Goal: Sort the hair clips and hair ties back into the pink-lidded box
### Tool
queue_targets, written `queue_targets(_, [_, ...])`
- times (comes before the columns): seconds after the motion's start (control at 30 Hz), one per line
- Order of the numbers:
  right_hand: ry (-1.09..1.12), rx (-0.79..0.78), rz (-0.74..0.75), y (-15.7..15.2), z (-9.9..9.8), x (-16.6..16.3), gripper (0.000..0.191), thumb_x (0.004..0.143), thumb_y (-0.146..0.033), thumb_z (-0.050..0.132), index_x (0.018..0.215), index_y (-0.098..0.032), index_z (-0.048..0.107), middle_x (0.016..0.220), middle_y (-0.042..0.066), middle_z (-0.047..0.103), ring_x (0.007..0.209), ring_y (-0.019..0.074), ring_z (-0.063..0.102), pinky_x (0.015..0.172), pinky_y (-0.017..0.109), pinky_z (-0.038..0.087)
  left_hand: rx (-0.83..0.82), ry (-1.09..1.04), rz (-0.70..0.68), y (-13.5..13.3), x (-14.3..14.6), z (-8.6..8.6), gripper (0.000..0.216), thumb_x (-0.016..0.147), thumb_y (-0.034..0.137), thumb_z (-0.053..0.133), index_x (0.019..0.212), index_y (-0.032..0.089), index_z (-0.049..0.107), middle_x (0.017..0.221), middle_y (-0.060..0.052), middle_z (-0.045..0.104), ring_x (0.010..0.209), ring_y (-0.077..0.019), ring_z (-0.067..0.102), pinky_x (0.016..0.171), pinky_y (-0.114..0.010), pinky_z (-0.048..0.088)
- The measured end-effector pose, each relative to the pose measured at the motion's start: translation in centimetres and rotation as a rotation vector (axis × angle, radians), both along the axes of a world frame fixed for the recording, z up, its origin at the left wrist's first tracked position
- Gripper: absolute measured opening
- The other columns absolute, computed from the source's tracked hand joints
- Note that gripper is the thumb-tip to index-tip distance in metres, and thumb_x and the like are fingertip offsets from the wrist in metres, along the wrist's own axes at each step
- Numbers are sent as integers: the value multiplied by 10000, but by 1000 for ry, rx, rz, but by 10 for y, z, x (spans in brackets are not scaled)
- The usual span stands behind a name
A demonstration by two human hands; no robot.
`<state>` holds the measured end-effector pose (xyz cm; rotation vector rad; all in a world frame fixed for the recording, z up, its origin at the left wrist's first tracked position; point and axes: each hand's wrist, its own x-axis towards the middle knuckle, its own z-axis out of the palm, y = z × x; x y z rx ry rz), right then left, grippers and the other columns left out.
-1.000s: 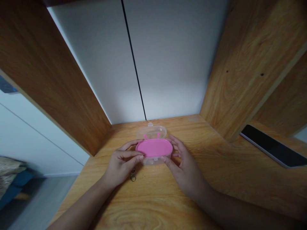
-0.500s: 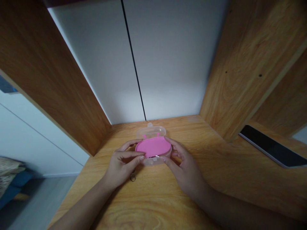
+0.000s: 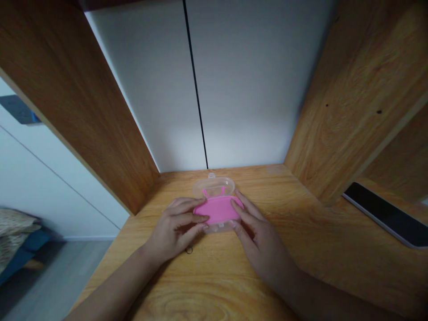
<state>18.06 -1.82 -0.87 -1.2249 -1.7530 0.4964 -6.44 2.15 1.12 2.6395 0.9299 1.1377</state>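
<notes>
And we're looking across the whole frame now, and there's no text, label, brand, number or sign to be read anywhere!

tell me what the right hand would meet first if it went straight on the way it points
The right hand would most likely meet the pink piece first, since its fingers seem to rest on it; beyond that, the open clear cover lies roughly in line, though depth is unclear.
</notes>
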Motion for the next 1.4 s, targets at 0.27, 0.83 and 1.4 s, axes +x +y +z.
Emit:
queue_targets(0.27, [-140,26,-15,0,5,4,446,1002,-323,511,1433,-229,581,1524,92,529,1401,296,501,1194,553,391,114,87,2,-3,-2,-12,369,975,229,591,1329,309,659,1407,-138,637,1170,-266,670,937,-443,536])
queue_targets(0.83, [-21,356,-14,-12,8,7,434,913,-132,547,1287,-341,616,1401,78,516,1293,293,546,1027,506,537,-356,220,14,-20,-33,18,213,793,330,753,955,222,669,943,-63,692,888,-234,660,797,-324,517])
queue_targets(1.4, [-427,223,280,-33,10,-6,225,844,-88,510,973,-233,624,666,-35,691,534,132,648,532,248,447,-116,-64,-330,-31,15,-7,196,890,49,639,1004,190,715,946,-36,797,898,-177,699,866,-316,516])
